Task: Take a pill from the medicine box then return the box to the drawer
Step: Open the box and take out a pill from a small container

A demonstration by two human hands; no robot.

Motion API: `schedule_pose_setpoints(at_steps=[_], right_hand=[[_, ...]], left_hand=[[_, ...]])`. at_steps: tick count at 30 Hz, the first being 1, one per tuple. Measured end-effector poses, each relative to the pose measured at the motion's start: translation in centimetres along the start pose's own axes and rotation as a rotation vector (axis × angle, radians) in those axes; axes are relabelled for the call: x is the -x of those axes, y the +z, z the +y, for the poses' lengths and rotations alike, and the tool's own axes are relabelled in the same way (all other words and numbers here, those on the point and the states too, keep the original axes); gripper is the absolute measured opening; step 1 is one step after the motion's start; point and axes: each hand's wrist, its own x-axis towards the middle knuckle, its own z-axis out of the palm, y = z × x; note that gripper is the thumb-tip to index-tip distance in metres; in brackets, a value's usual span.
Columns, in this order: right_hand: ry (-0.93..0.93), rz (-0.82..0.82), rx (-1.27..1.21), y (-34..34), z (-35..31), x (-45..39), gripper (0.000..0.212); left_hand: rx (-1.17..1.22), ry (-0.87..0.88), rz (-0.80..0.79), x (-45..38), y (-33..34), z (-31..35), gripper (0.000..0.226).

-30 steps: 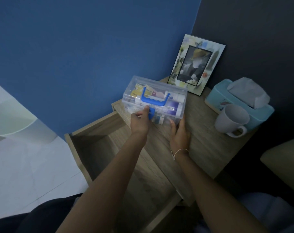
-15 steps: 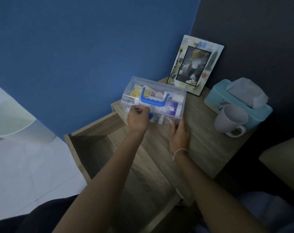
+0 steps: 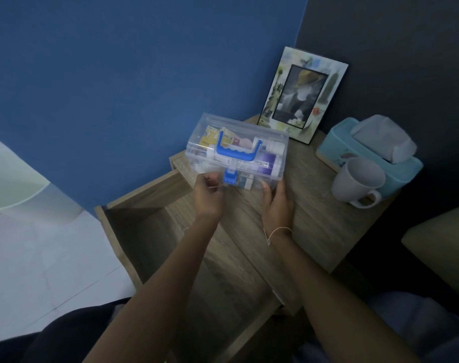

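- The left hand (image 3: 207,195) is curling its fingers at the front face of the medicine box (image 3: 236,153), just left of the blue latch (image 3: 229,176). The fingertips are touching or nearly touching the clear wall; whether they are pinching anything cannot be told.
- The right hand (image 3: 276,203) is lying flat and open against the front right corner of the medicine box, bracing it without closing around it.
- The medicine box is sitting on the bedside table (image 3: 314,213), near its back left corner, with the lid down. The latch is appearing flipped outward, so the lid is judged to be unlocked but not yet raised.
- A blue handle (image 3: 235,150) is lying flat on the lid. Packets and small boxes are showing through the clear plastic.
- The drawer (image 3: 149,231) is standing pulled out, in front of and below the medicine box.
- A picture frame (image 3: 301,95) is leaning just behind the medicine box. A tissue box (image 3: 367,153) and a mug (image 3: 356,182) are standing well to the right of the medicine box.
- Risk: raising the lid with only a flat brace may be sliding the medicine box back into the picture frame, or off the table's left edge.
- Risk: a lid springing open quickly may be scattering packets into the open drawer or onto the floor.
- Risk: the dim light may be causing the wrong packet to be picked.
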Motion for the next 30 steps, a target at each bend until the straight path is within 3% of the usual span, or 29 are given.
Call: schedule_pose_setpoints(at_steps=[6, 10, 14, 21, 27, 30], right_hand=[[-0.006, 0.024, 0.059, 0.2, -0.6, 0.1, 0.071], [-0.015, 0.033, 0.011, -0.2, -0.9, 0.4, 0.064], [-0.02, 0.017, -0.01, -1.1, -1.1, 0.7, 0.06], [-0.099, 0.094, -0.1, -2.9, -3.7, -0.9, 0.055], [-0.117, 0.131, -0.261, -3.7, -7.1, -5.5, 0.05], [-0.137, 0.132, -0.331, -3.1, -7.6, -7.3, 0.052]], left_hand=[[-0.075, 0.12, 0.188, -0.1, -0.7, 0.5, 0.054], [-0.149, 0.144, 0.109, -1.1, -2.2, 2.1, 0.073], [-0.122, 0.224, -0.015, -1.9, -3.5, 3.8, 0.054], [-0.118, 0.331, 0.07, -3.0, -4.0, 5.8, 0.054], [-0.195, 0.438, -0.174, -7.0, -4.1, 8.7, 0.079], [-0.38, 0.429, -0.265, -9.0, -3.8, 8.6, 0.079]])
